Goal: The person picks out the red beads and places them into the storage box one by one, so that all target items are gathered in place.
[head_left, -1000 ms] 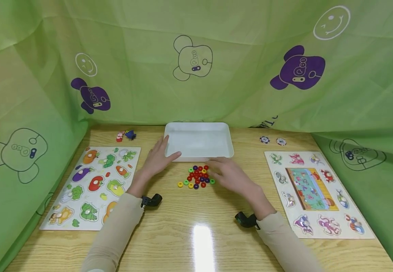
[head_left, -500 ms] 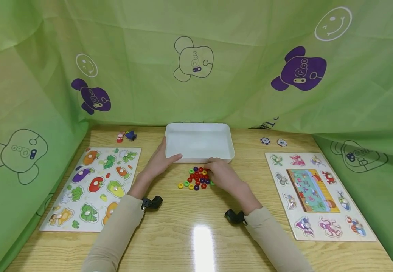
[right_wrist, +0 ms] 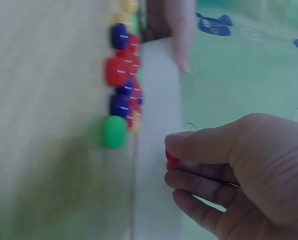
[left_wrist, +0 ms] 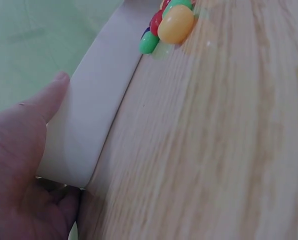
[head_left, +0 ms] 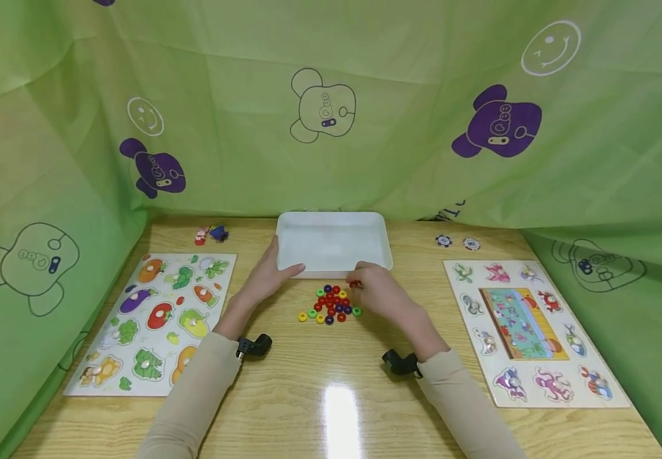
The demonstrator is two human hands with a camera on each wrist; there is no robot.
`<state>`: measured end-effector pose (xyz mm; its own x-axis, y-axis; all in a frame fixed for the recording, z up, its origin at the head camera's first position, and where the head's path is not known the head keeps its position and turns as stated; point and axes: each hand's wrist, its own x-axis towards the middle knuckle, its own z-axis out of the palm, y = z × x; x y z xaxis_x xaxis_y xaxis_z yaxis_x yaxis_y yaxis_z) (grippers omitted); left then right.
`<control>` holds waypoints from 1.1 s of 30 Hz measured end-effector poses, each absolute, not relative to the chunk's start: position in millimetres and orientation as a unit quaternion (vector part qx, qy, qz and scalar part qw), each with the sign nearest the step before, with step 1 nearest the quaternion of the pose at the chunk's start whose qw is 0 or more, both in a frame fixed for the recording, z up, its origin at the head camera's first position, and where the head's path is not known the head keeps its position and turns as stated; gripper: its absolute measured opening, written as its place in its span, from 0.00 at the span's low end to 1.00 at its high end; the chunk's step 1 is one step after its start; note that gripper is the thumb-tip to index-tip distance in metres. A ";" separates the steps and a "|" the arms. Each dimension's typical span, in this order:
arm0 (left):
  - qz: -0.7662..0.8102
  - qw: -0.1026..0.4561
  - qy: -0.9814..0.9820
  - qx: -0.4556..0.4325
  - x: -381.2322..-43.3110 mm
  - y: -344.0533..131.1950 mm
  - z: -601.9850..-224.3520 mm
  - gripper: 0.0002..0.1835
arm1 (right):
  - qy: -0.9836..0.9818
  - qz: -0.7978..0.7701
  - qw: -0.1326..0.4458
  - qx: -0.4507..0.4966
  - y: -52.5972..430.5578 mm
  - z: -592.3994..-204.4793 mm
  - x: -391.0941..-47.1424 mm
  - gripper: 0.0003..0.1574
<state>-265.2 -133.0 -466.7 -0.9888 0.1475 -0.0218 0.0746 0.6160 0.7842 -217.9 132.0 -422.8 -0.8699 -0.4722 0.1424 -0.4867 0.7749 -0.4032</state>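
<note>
A white rectangular tray (head_left: 333, 245) stands at the back middle of the table. My left hand (head_left: 266, 274) holds its front left corner, thumb along the front wall and fingers at the left side. In the left wrist view that thumb (left_wrist: 54, 95) reaches the top edge of the wall. My right hand (head_left: 381, 290) is raised near the tray's front right, pinching a small red bead (right_wrist: 172, 158) between thumb and fingers. Just left of it, a loose cluster of red, purple, green and yellow beads (head_left: 331, 305) lies on the wood before the tray.
A vegetable puzzle board (head_left: 158, 319) lies at the left, a sea-animal puzzle board (head_left: 531, 331) at the right. Small toy figures (head_left: 211, 234) stand back left; two poker chips (head_left: 457, 242) lie back right. A green curtain (head_left: 222, 159) encloses the table.
My right hand has moved in to the right edge of the bead cluster, then lifted slightly with a red bead pinched in its fingers. The left hand stays at the tray's corner.
</note>
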 end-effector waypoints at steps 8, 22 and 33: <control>0.439 0.042 0.896 0.059 -263.4 -132.5 -467.5 0.59 | -0.942 0.234 0.045 0.236 135.7 -408.4 -235.2 0.11; 0.434 0.043 0.897 0.068 -264.1 -130.2 -468.9 0.58 | -0.941 0.308 0.048 0.128 131.7 -432.8 -286.3 0.12; 0.433 0.029 0.899 0.066 -264.1 -133.7 -469.8 0.58 | -0.953 0.283 0.025 0.105 130.5 -445.8 -294.9 0.10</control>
